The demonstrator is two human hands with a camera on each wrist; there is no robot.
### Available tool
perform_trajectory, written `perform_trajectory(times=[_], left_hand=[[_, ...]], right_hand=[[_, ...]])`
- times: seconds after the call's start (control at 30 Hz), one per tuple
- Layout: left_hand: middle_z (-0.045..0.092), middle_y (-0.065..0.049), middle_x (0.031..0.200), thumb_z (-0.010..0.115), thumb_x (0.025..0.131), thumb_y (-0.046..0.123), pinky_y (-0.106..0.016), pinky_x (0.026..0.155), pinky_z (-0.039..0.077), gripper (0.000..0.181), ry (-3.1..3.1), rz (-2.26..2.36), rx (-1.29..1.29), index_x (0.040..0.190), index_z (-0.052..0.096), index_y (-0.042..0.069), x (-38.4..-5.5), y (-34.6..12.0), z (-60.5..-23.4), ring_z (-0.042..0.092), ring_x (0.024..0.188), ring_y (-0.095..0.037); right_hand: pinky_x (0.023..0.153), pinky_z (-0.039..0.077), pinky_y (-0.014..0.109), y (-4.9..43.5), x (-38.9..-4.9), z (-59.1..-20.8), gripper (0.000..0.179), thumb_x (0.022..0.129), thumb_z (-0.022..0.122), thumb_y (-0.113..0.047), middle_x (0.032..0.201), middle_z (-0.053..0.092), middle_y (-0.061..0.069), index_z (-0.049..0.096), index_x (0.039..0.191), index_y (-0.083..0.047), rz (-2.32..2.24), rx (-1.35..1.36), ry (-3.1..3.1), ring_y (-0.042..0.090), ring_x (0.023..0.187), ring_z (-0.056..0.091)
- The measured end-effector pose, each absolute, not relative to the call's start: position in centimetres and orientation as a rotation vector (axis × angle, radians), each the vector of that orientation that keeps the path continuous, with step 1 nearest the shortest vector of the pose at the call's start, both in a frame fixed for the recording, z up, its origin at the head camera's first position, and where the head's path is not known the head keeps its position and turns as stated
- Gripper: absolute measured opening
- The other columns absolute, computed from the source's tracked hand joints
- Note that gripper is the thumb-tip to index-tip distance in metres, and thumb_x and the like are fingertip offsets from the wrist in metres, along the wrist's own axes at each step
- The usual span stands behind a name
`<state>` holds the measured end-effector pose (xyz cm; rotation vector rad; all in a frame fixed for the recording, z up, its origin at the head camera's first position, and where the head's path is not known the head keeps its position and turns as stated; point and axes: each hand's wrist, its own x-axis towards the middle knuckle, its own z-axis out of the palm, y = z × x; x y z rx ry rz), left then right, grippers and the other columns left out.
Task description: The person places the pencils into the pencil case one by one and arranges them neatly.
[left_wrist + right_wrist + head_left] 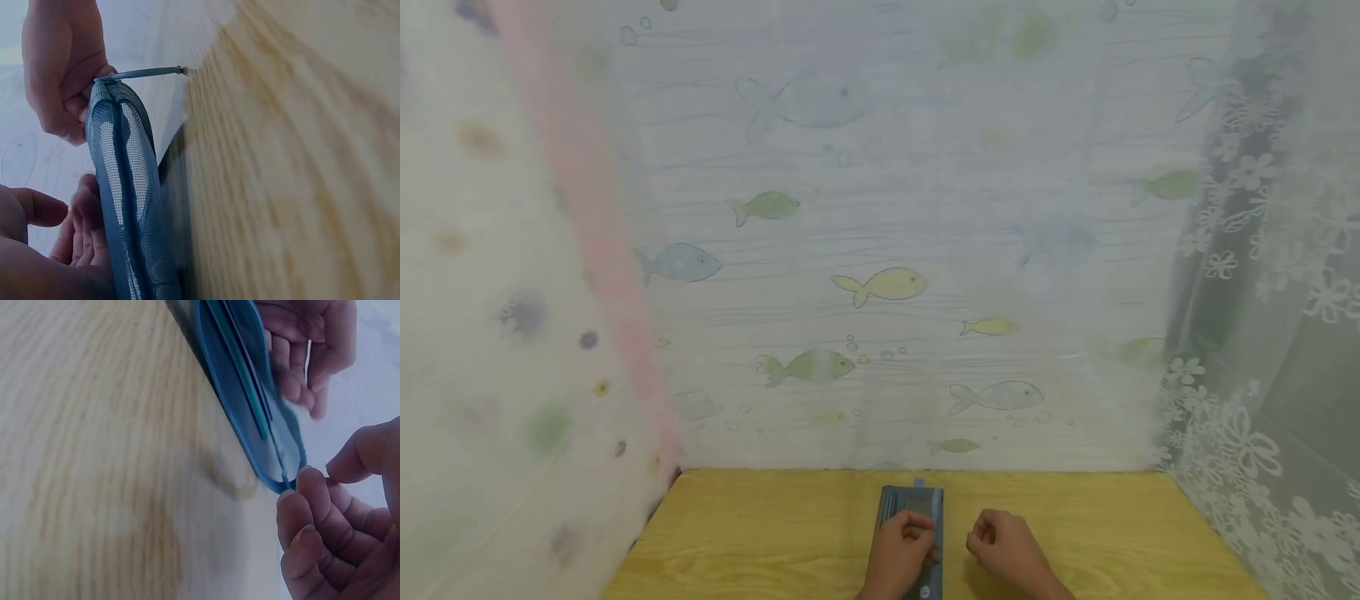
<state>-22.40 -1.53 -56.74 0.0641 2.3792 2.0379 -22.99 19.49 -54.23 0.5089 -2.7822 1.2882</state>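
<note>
A long blue-grey pencil case [935,504] with mesh sides lies lengthwise on the wood-grain table [760,533]. My left hand [901,546] lies over its middle with loosely curled fingers; in the left wrist view its thumb stands apart from fingers beside the case [134,181]. To the right of the case is my right hand [1009,548], thumb and fingers drawn together. The right wrist view shows these right fingers [312,487] curled at the narrow end of the case [228,394]. Thin teal sticks [256,412] show inside. A narrow strap [147,73] juts from its end.
A pale cloth printed with fish [887,283] hangs behind the table's far edge. A flower-dotted cloth [512,333] hangs at the left, and a sheer lace curtain [1251,442] at the right.
</note>
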Motion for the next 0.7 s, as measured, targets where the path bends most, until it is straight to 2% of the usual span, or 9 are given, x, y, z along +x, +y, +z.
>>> perform_trajectory(times=[0.2, 0.37, 0.57, 0.7], left_hand=[[0.074, -0.003, 0.092, 0.06, 0.096, 0.004, -0.034, 0.072, 0.061, 0.016, 2.304, 2.085, 0.096, 0.108, 0.072, 0.001, -22.4, -1.5, -56.8, 0.074, 0.084, -0.018], [0.074, -0.003, 0.098, 0.066, 0.094, 0.004, -0.033, 0.076, 0.06, 0.015, 2.287, 2.059, 0.232, 0.108, 0.073, 0.003, -21.5, -2.2, -56.7, 0.073, 0.09, -0.018], [0.074, -0.004, 0.106, 0.067, 0.099, 0.013, -0.029, 0.082, 0.056, 0.021, 2.24, 1.955, 0.488, 0.118, 0.072, 0.006, -20.7, -5.2, -56.5, 0.071, 0.097, -0.016], [0.075, -0.007, 0.11, 0.067, 0.1, 0.013, -0.027, 0.08, 0.056, 0.022, 2.329, 1.892, 0.557, 0.121, 0.072, 0.006, -20.6, -7.9, -56.8, 0.07, 0.099, -0.015]], right_hand=[[0.051, 0.042, 0.024, 19.7, -22.8, -54.3, 0.008, 0.088, 0.067, -0.012, 0.064, 0.059, -0.006, 0.067, 0.08, -0.011, 1.261, 0.508, -2.762, 0.006, 0.055, 0.051], [0.055, 0.045, 0.023, 20.3, -22.6, -54.7, 0.009, 0.088, 0.07, -0.01, 0.068, 0.059, -0.007, 0.066, 0.08, -0.011, 1.198, 0.447, -2.731, 0.004, 0.059, 0.051], [0.056, 0.045, 0.024, 21.6, -22.4, -54.8, 0.007, 0.09, 0.07, -0.011, 0.069, 0.06, -0.007, 0.065, 0.084, -0.012, 1.136, 0.351, -2.739, 0.005, 0.06, 0.052], [0.058, 0.047, 0.026, 22.9, -21.8, -54.6, 0.007, 0.093, 0.071, -0.011, 0.072, 0.062, -0.005, 0.064, 0.091, -0.009, 1.176, 0.332, -2.768, 0.006, 0.062, 0.054]])
